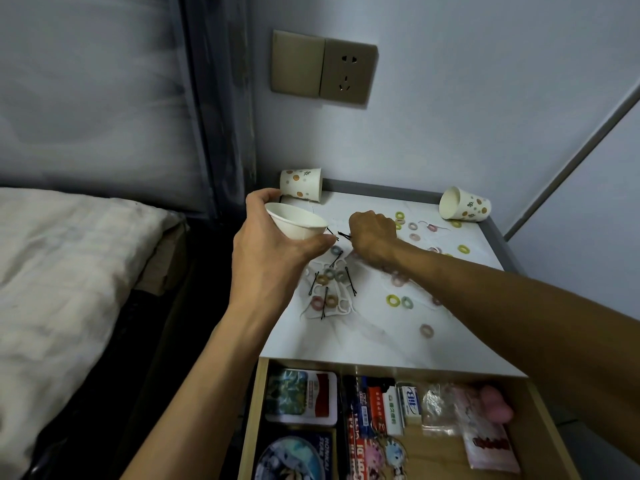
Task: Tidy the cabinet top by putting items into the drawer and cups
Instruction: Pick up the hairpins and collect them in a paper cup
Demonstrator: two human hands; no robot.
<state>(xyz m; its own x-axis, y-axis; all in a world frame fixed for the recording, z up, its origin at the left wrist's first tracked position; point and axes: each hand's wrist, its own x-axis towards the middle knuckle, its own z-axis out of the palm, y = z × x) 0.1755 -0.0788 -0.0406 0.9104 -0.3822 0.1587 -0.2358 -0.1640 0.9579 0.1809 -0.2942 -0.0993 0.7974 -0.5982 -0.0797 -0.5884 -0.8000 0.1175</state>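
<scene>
My left hand (270, 247) grips a white paper cup (298, 221), tilted with its mouth up, above the left side of the white cabinet top (346, 337). My right hand (372, 233) pinches a black hairpin (344, 234) just right of the cup's rim. Several more black hairpins (350, 280) and small coloured hair rings (393, 300) lie scattered on the top, some among white plastic picks (341, 306). Below, the wooden drawer (250, 420) stands open.
Two dotted paper cups lie on their sides, one at the back left (300, 181), one at the back right (465, 204). The drawer holds tins, packets, an eraser and keychains. A bed (62, 271) is at the left, a wall socket (348, 72) above.
</scene>
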